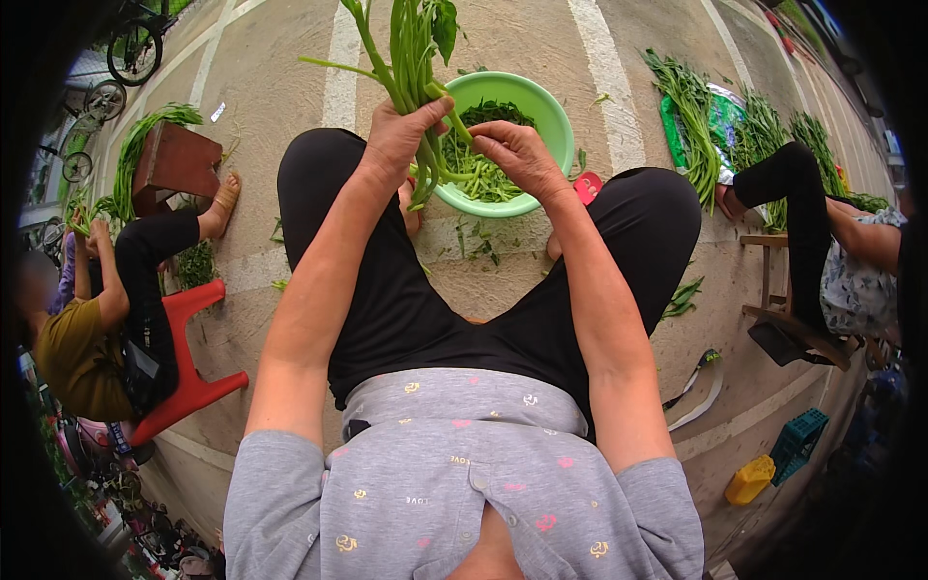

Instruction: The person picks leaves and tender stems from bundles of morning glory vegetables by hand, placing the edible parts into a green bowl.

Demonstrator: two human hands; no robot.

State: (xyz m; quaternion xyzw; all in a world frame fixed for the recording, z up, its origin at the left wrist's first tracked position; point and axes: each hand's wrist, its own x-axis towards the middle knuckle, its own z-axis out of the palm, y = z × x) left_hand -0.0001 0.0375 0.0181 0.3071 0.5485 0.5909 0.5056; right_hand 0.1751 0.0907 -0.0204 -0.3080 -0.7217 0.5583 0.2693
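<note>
In my left hand (pixel 401 143) I grip a bunch of leafy green stems (pixel 414 63), which looks like water spinach, its stalks sticking out above and below the fist. My right hand (pixel 524 159) has thumb and fingers pinched at one thick stem of that bunch, just right of the left hand. Both hands are raised over the near side of a light green plastic basin (pixel 564 130). Inside the basin lie many short cut pieces of greens (pixel 488 182), partly covered by my hands.
Leaf scraps (pixel 478 242) litter the ground by the basin. At left, a person (pixel 87 329) on a red plastic stool (pixel 188 358) handles greens beside a brown box (pixel 176 166). At right, another person (pixel 865 261) sits near long bundles of greens (pixel 688 116). A yellow container (pixel 750 480) stands lower right.
</note>
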